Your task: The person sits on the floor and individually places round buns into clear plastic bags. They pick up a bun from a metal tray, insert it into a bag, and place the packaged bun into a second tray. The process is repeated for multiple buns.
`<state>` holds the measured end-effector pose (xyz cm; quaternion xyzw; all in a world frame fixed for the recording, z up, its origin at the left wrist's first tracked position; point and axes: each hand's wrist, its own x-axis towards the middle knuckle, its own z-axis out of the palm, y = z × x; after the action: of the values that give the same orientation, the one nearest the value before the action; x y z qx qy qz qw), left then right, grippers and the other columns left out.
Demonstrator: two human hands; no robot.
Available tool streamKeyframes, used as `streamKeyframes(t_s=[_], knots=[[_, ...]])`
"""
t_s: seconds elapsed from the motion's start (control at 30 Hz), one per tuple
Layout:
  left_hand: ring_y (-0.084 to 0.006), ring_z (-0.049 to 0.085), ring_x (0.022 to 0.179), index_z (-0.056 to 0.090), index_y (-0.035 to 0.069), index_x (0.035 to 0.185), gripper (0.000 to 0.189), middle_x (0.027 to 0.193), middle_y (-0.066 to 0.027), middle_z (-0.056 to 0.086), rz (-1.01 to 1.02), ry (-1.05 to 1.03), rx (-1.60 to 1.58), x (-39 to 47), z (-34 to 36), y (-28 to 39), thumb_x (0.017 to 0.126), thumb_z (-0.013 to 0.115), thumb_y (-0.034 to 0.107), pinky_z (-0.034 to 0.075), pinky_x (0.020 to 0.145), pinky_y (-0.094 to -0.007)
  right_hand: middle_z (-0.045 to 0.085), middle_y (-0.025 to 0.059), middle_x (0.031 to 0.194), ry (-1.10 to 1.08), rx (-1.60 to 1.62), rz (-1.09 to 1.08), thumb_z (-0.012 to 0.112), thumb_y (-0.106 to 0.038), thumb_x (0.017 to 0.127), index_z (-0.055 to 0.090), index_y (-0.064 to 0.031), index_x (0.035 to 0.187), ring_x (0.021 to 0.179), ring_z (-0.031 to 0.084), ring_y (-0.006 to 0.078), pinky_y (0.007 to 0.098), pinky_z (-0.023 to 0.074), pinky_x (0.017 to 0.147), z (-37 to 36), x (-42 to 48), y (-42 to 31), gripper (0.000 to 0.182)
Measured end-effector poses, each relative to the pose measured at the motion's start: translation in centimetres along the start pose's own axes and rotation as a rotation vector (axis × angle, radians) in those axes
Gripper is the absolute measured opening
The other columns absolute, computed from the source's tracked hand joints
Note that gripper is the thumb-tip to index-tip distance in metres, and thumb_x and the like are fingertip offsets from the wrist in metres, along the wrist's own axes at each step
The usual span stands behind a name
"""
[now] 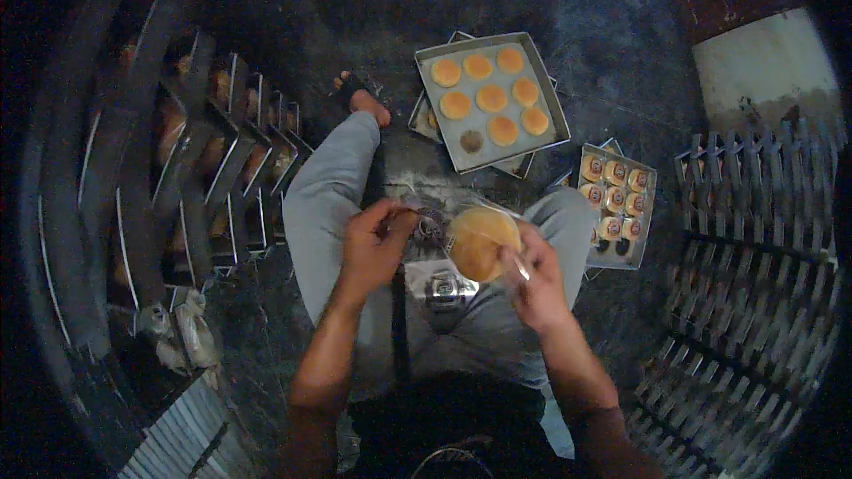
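My right hand (536, 273) holds a round golden bun (484, 243) in a clear plastic bag, at the middle of the view. To its left, my left hand (379, 239) is raised with the fingers curled together; whether something thin is between them cannot be made out. Printed clear plastic bags (440, 287) lie between my thighs, just below the bun. Ahead, a square metal tray (459, 161) bears several unwrapped buns (491, 98) and one dark round spot. Another tray (636, 265), beside my right knee, holds several wrapped buns (615, 199) with printed bags.
Stacked metal trays (223, 159) with buns stand at the left, above crumpled plastic bags (193, 332). Slatted metal racks or stacked trays (752, 199) line the right side. A pale panel (769, 70) is at the upper right. Further trays lie crosswise beneath the front tray.
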<state>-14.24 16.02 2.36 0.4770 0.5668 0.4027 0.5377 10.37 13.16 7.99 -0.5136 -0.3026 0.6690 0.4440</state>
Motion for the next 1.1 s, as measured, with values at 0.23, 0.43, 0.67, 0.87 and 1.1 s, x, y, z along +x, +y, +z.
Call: streamKeyframes(t_s=[0.23,0.43,0.67,0.87,1.1], knots=[[-0.0287,0.023,0.149,0.007,0.01,0.158,0.093,0.161,-0.0144,0.022,0.114,-0.245,-1.082,-5.5,7.5,7.9,0.089,0.069,0.015,0.028,0.118,-0.0427,0.063,0.0231,0.126,-0.149,-1.065,-1.043,0.074,-0.001,0.075,0.062,0.0007,0.12,0.131,0.051,0.0434,0.0676,0.0209,0.113,2.9,-6.5,-0.1,0.047],[-0.0281,0.041,0.138,0.02,0.001,0.153,0.083,0.152,-0.0161,0.037,0.219,-0.212,-0.806,-8.4,9.0,10.0,0.084,0.067,0.001,0.037,0.112,-0.0418,0.054,0.0212,0.139,0.014,-0.943,-1.05,0.075,-0.009,0.07,0.064,-0.0038,0.125,0.138,0.043,0.0404,0.0681,0.0139,0.115,3.8,-6.5,0.2,0.056],[-0.0362,0.053,0.126,0.04,-0.001,0.141,0.07,0.138,-0.0192,0.051,-0.127,-0.17,-1.112,-8.4,8.7,8.3,0.095,0.042,0.052,0.043,0.108,-0.0484,0.054,0.0196,0.14,-0.183,-0.917,-1.052,0.079,-0.007,0.071,0.068,-0.0103,0.119,0.136,0.045,0.0418,0.0641,0.0132,0.117,1.8,-7.0,2.5,0.05],[-0.0388,0.052,0.127,0.042,0.002,0.138,0.06,0.134,-0.0181,0.054,-0.365,0.049,-1.38,-6.2,9.6,5.2,0.096,0.048,0.044,0.044,0.108,-0.0481,0.065,0.014,0.112,-0.496,-0.782,-0.587,0.081,-0.009,0.074,0.071,-0.0107,0.092,0.102,0.064,0.0274,0.0454,0.0429,0.093,0.1,-9.1,1.6,0.021],[-0.0425,0.056,0.122,0.042,0.002,0.14,0.063,0.134,-0.0234,0.055,-0.248,-0.148,-1.074,-7.7,12.3,7.1,0.096,0.047,0.046,0.048,0.104,-0.05,0.068,0.0077,0.077,0.103,-0.791,-0.817,0.083,-0.006,0.072,0.074,-0.0021,0.088,0.07,0.064,0.0202,0.029,0.0503,0.065,-4.1,-12.7,-1.1,0.019]])
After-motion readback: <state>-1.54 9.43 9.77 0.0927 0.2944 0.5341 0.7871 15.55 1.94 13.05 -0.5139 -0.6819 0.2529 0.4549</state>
